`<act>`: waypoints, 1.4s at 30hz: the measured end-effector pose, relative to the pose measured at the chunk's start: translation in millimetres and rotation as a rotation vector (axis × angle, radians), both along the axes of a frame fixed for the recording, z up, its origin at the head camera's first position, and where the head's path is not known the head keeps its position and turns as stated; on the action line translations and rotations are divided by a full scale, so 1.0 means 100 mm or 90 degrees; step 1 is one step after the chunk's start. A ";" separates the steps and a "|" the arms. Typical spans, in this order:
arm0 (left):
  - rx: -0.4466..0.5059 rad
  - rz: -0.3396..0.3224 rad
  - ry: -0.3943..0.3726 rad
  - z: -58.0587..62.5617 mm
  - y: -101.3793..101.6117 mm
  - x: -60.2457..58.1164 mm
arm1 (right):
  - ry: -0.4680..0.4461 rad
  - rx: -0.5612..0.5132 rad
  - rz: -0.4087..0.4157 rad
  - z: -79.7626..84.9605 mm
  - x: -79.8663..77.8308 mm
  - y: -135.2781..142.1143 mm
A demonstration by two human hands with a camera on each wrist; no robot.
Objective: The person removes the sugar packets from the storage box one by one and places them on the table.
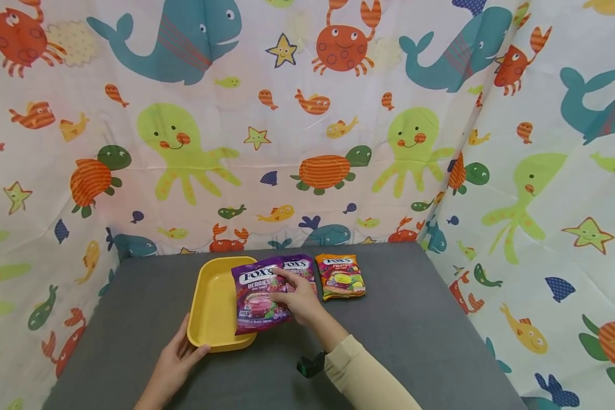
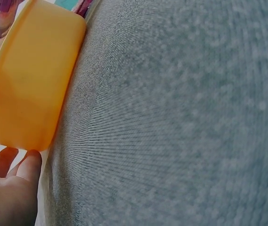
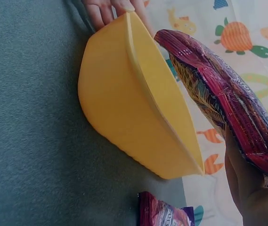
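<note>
A yellow plastic tub (image 1: 205, 302) stands on the grey table, its inside showing bare at the left. My left hand (image 1: 173, 360) grips its near left corner, the thumb at the rim and the fingers against the outer wall (image 2: 37, 89). In my right hand (image 1: 303, 300) is a purple bag of Fox's Berries candy (image 1: 256, 293), held by its right side above the tub's right rim. The right wrist view shows this bag (image 3: 223, 99) tilted and raised over the tub's opening. Behind it, a second purple candy bag (image 1: 307, 265) lies partly hidden by the right hand.
An orange bag of Fox's Fruits candy (image 1: 341, 277) lies right of the second purple bag. A curtain (image 1: 287, 131) printed with sea animals rises behind the grey table (image 1: 389, 330) and along its sides. A dark strap-like object (image 1: 311, 364) sits by the right sleeve (image 1: 361, 370).
</note>
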State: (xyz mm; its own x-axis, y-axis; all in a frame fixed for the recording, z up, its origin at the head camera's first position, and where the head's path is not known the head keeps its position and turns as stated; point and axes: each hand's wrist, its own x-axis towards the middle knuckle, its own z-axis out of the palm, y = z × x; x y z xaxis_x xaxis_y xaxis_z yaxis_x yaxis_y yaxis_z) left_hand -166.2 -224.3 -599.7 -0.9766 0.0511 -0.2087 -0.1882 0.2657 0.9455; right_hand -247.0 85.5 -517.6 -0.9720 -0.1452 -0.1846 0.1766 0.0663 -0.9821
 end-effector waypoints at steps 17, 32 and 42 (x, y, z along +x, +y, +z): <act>0.002 -0.007 0.019 -0.03 -0.03 0.00 | 0.002 -0.018 -0.008 -0.07 0.18 0.30; 0.027 -0.016 0.033 -0.03 -0.01 0.01 | -0.021 -0.022 -0.037 -0.21 0.38 0.55; 0.025 -0.016 0.029 -0.01 -0.01 0.01 | -0.027 -0.027 -0.039 -0.40 0.48 0.63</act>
